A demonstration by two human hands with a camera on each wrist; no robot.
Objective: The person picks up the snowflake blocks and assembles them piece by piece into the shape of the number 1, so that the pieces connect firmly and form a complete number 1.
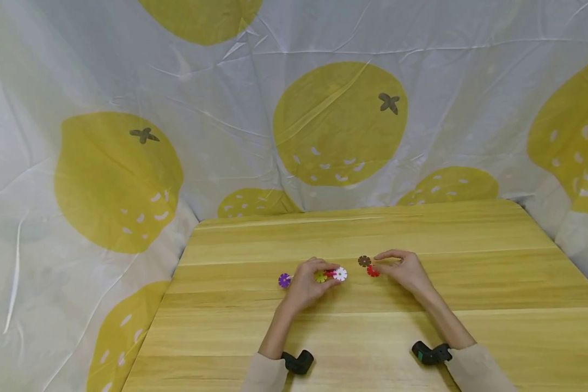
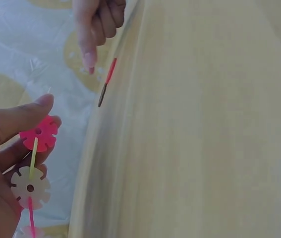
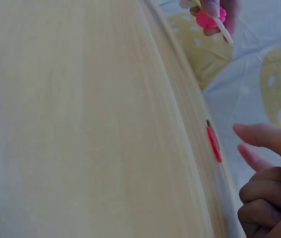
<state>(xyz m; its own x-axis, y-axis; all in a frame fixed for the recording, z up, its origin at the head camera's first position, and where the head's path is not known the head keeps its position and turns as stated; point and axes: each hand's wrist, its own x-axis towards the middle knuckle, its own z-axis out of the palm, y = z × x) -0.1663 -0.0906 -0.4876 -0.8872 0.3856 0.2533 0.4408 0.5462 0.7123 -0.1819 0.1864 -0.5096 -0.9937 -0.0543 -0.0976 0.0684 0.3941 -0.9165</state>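
Note:
My left hand [image 1: 304, 286] pinches a chain of interlocking notched plastic discs [image 2: 40, 192] between thumb and fingers. A white disc [image 1: 340, 274] stands at its right end and a purple disc [image 1: 285, 280] at the left; part of the chain is hidden behind the hand. In the left wrist view a pink disc [image 2: 47, 140] sits at the fingertips. My right hand [image 1: 410, 273] hovers with thumb and index finger apart, the other fingers bent, holding nothing. Just left of it, a red disc [image 1: 373, 271] and a brown disc [image 1: 364, 261] lie on the table, touching or overlapping.
The wooden table [image 1: 362, 337] extends around both hands, its far edge meeting a hanging cloth [image 1: 215, 120] printed with yellow lemons. Black wrist devices sit on the left wrist [image 1: 299, 362] and right wrist [image 1: 428, 354], below beige sleeves.

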